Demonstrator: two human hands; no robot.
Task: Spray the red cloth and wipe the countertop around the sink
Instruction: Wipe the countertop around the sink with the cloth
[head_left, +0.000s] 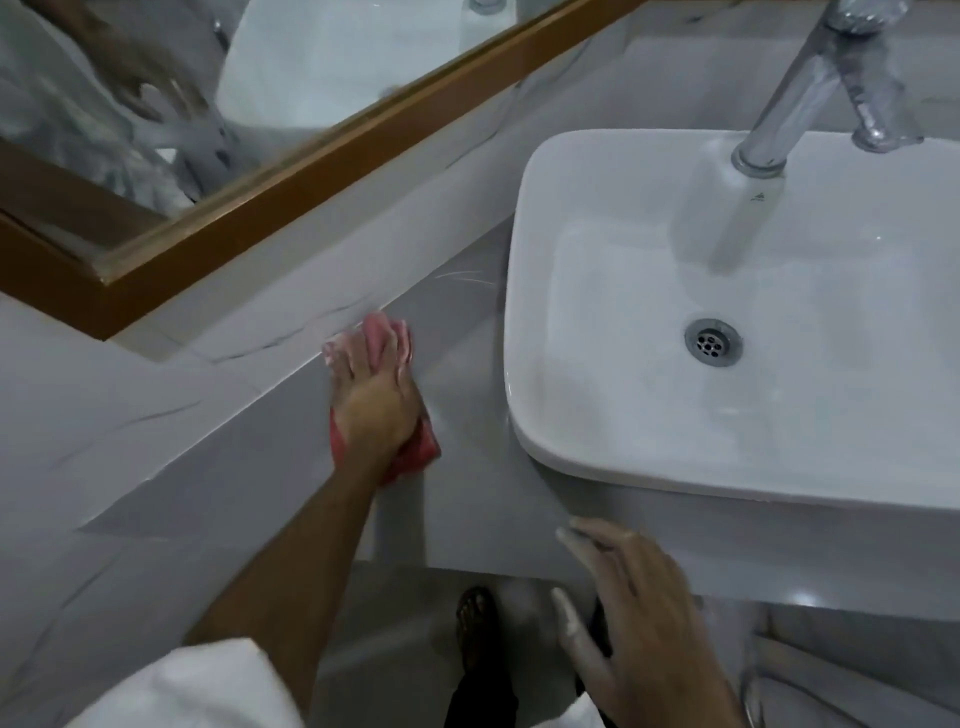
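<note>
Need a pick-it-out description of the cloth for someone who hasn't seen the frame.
Start at the white rectangular sink on the grey countertop. On the counter strip to its left, by the wall, the left hand presses down a crumpled red cloth. It is the only red thing among white and grey surfaces.

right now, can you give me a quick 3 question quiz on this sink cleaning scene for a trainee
1. True or false: the left hand presses the red cloth on the countertop to the left of the sink.
2. Multiple choice: where is the right hand? A) on the faucet B) at the countertop's front edge, fingers spread, holding nothing C) inside the sink basin
3. Short answer: what framed thing hangs on the wall behind the countertop?

Key: 1 true; 2 B; 3 a wooden-framed mirror.
</note>
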